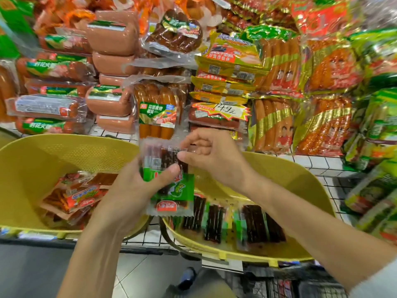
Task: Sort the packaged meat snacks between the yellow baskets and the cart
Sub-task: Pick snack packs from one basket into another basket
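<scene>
A clear, crinkled plastic pack [169, 188] of dark meat sticks is held upright over the gap between two yellow baskets. It carries a green label and a red-and-white badge near its serrated bottom edge. The left grip [131, 190] wraps the pack's lower left side, thumb pressed across the front. The right grip [212, 155] pinches its top right edge between thumb and forefinger. The label's writing is too blurred to read.

The right basket [290, 175], smooth moulded plastic with a rounded rim, holds several similar stick packs [255, 224] lying flat. The left basket [64, 145], its inner wall dotted with fine perforations, holds orange-red packs [75, 196] in a loose heap. Both baskets sit on a white wire shelf [322, 164].

Behind them rise stacks of vacuum-sealed sausages: pink ham logs [111, 39], a green-labelled sausage pack [158, 112] printed with Chinese characters, and glossy gold-banded bundles [277, 123]. A red-and-yellow starburst price tag [223, 110] reads "14.9" in handwriting.
</scene>
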Demonstrator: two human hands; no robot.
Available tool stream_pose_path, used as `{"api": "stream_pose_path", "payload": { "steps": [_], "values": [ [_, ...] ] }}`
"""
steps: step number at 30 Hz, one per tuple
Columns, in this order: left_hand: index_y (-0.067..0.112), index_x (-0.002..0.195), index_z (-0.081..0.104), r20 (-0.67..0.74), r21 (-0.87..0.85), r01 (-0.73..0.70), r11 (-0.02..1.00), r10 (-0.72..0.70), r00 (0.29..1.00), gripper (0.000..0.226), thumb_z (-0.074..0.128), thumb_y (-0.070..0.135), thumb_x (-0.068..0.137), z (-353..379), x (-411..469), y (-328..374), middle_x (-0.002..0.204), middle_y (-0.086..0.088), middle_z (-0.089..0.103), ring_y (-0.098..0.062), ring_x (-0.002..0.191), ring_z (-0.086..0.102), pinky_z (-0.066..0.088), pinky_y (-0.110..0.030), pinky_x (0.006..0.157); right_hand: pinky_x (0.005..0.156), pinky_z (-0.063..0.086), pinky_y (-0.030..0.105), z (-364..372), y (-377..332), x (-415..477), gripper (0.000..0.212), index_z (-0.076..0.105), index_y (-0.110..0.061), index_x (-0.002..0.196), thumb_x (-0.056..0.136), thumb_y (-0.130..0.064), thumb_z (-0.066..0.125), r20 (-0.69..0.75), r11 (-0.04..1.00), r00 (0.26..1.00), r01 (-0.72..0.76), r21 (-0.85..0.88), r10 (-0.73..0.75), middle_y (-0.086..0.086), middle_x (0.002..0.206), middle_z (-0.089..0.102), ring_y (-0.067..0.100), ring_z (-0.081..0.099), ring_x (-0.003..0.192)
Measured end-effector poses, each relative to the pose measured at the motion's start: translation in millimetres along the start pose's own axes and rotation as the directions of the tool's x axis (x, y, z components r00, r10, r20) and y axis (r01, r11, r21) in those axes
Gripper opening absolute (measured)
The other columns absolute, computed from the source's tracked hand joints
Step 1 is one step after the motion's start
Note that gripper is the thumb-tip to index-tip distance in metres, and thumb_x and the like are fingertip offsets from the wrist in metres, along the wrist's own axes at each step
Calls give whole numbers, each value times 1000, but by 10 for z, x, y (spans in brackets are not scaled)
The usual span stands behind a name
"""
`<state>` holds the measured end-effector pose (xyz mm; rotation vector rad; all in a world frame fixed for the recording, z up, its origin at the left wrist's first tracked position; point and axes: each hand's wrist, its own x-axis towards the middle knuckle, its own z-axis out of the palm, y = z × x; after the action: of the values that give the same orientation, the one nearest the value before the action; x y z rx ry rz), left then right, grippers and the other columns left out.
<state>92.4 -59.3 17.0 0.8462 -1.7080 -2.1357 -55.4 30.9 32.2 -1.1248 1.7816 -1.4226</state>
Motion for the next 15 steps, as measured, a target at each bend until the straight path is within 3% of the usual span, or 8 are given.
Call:
{"api": "stream_pose_path", "payload": {
  "steps": [2, 4, 5, 7, 8, 9, 11, 15],
  "values": [
    [19, 95, 68, -59, -54, 59, 997, -63, 996, 41, 80, 20, 56, -60, -15, -51, 90, -11, 75, -27, 77, 73, 57, -37, 55, 55, 46, 15, -66, 178, -24, 13, 64, -5, 83, 89, -16, 62, -108, 996, 991, -75, 52, 81, 2, 68, 63, 3, 57, 57],
    [11, 100, 66, -121, -96, 77, 992, -89, 989, 43, 75, 11, 57, -118, -39, -55, 85, -13, 75, -27, 71, 73, 56, -36, 51, 53, 43, 20, -191, 468, -98, 31, 62, -7, 79, 96, -30, 50, -35, 953, 965, -262, -152, 259, 9, 68, 62, 14, 58, 59],
    [10, 100, 65, -154, -116, 66, 991, -84, 985, 43, 73, 10, 58, -147, -50, -46, 83, -12, 75, -26, 69, 73, 56, -34, 49, 53, 40, 18, -227, 616, -167, 34, 63, -6, 82, 96, -34, 48, 85, 862, 919, -324, -390, 384, 7, 68, 59, 17, 56, 62],
    [10, 101, 64, -191, -148, 43, 988, -71, 979, 41, 70, 11, 60, -193, -72, -43, 80, -10, 75, -23, 66, 73, 55, -31, 47, 57, 41, 13, -194, 918, -309, 40, 59, -3, 109, 93, -39, 53, 277, 617, 744, -222, -755, 608, -1, 76, 54, 17, 53, 79],
    [10, 102, 64, -188, -161, 46, 986, -76, 979, 41, 70, 12, 61, -204, -80, -46, 81, -11, 75, -23, 68, 73, 55, -30, 47, 70, 43, 10, -135, 1053, -367, 52, 50, -3, 126, 91, -40, 57, 307, 532, 680, -144, -834, 666, -1, 93, 56, 18, 52, 95],
    [10, 104, 64, -173, -176, 55, 983, -86, 981, 42, 69, 12, 62, -205, -89, -47, 84, -12, 75, -24, 71, 73, 56, -31, 49, 90, 42, 16, -68, 1153, -420, 66, 38, -4, 138, 88, -41, 61, 296, 456, 649, -88, -886, 701, 4, 118, 52, 23, 46, 113],
    [7, 110, 64, -138, -199, 70, 978, -99, 986, 44, 68, 12, 66, -186, -112, -50, 92, -17, 74, -29, 80, 73, 57, -35, 53, 106, 33, 40, 60, 1316, -476, 87, 21, -7, 146, 81, -39, 69, 226, 314, 683, -6, -949, 695, 13, 143, 31, 31, 32, 130],
    [6, 113, 62, -96, -230, 91, 969, -116, 989, 49, 70, 13, 66, -112, -118, -53, 98, -18, 73, -31, 85, 72, 58, -37, 58, 106, 27, 44, 41, 1425, -470, 96, 22, -13, 144, 72, -45, 75, 134, 231, 748, -26, -973, 650, 11, 142, 28, 31, 28, 129]
  ]
}}
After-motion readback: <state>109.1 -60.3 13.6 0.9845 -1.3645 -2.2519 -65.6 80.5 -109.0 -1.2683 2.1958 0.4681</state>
